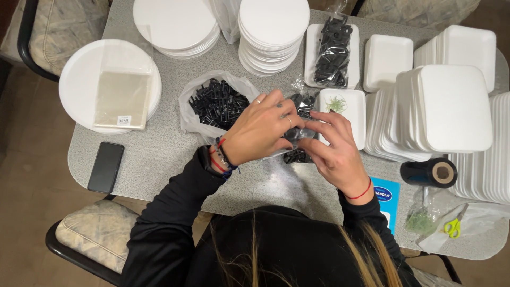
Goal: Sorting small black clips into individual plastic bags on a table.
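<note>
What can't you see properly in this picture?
- Head view: the small clear bag of black pieces is mostly covered by the left hand and right hand.
- The stacked white trays are cut off by the right edge.
- The green bits on the tray are too small to identify.

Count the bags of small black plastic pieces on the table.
3. An open bag left of the hands, a sealed bag on a white tray at the top, and a bag held by both hands. Others may be hidden.
</note>
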